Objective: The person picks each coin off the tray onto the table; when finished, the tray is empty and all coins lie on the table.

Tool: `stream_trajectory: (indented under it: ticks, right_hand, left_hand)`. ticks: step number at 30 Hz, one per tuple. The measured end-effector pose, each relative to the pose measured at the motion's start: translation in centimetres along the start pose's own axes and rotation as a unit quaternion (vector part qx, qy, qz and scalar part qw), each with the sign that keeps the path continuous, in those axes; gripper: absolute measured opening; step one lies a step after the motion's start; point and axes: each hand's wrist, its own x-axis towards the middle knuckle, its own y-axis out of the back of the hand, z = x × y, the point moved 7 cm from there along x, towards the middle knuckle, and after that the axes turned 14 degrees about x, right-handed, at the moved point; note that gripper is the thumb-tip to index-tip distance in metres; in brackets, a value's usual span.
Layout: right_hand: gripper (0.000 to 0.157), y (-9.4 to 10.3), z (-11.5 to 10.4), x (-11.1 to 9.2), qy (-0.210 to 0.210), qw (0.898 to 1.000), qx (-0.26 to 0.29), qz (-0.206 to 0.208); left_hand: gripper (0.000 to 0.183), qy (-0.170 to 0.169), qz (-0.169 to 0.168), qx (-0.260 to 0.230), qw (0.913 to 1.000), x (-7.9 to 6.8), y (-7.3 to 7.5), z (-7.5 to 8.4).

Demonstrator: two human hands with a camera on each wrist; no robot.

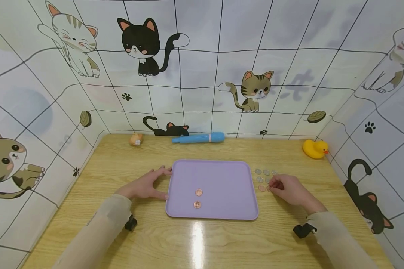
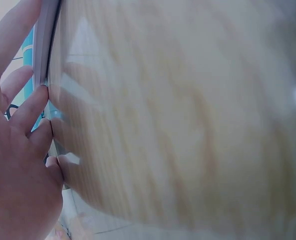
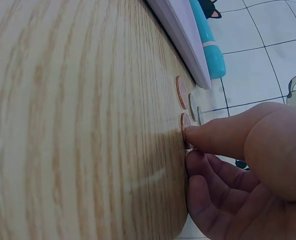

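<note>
A lilac tray (image 1: pixel 222 190) lies on the wooden table with two copper coins on it, one (image 1: pixel 198 192) a little behind the other (image 1: pixel 197 204). My left hand (image 1: pixel 146 185) is spread at the tray's left side, thumb and fingertips against the rim. To the right of the tray, several silver coins (image 1: pixel 266 172) lie in rows, with a copper coin (image 1: pixel 262 188) in front of them. My right hand (image 1: pixel 289 189) pinches another copper coin (image 3: pixel 184 121) at the table surface between curled fingers and thumb. Part of that coin is hidden by the thumb.
Behind the tray, a blue stick-shaped object (image 1: pixel 198 138) lies along the back wall. A small orange-and-white figure (image 1: pixel 136 139) sits at the back left, a yellow rubber duck (image 1: pixel 315 149) at the back right. Cat-print sheeting (image 1: pixel 202 74) encloses the table's back and sides.
</note>
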Motion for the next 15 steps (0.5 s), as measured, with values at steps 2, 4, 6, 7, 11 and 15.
stream_trajectory:
  ticks: [2,4,6,7,11,15]
  right_hand:
    - [0.006,-0.05,-0.05,-0.05,-0.005,1.0,0.0,-0.002]
    - [0.005,-0.08,-0.08,-0.09,-0.009,1.0,-0.001,-0.002]
    - [0.005,-0.07,-0.1,-0.12,-0.011,1.0,-0.001,-0.001]
    - [0.005,-0.07,-0.11,-0.13,-0.01,1.0,-0.002,0.0]
    - [0.005,-0.03,-0.07,-0.16,-0.004,1.0,-0.003,0.004]
    - [0.005,0.04,-0.05,-0.21,0.006,1.0,-0.002,0.007]
  left_hand:
    - [0.084,0.001,-0.001,0.002,1.0,-0.02,-0.01,-0.01]
    - [0.084,0.002,-0.002,0.001,1.0,-0.04,-0.02,-0.02]
    - [0.084,0.003,-0.002,0.001,1.0,-0.05,-0.01,-0.05]
    - [0.084,0.002,-0.001,0.001,1.0,-0.05,0.0,-0.04]
    - [0.084,0.0,-0.001,0.001,1.0,-0.02,0.02,-0.05]
    - [0.085,-0.004,-0.001,0.004,1.0,-0.01,0.0,-0.01]
